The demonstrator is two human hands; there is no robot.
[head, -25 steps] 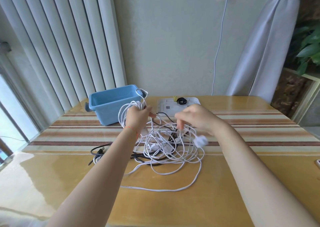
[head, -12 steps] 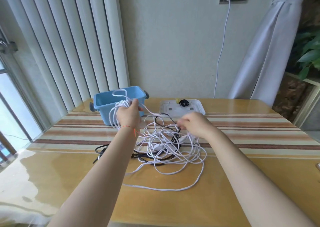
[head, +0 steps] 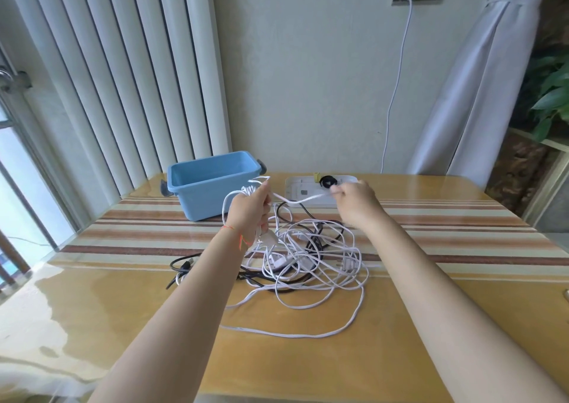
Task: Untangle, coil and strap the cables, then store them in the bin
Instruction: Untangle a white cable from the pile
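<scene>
A tangle of white cables (head: 311, 267) mixed with black cables (head: 184, 267) lies on the table's middle. My left hand (head: 251, 215) is raised above the heap and grips a bundle of white cable loops. My right hand (head: 354, 201) pinches a white strand that runs taut from the left hand's bundle. The blue bin (head: 212, 184) stands behind my left hand, with nothing visible inside it.
A white tray (head: 295, 193) with a black strap roll (head: 328, 182) and a yellow item sits at the table's back. A white cord (head: 397, 79) hangs from the wall socket. Blinds stand left, a curtain and a plant right.
My right hand has moved up and back toward the tray, drawing a strand out of the heap. My left hand has stayed raised with its loops. The camera has tilted up slightly.
</scene>
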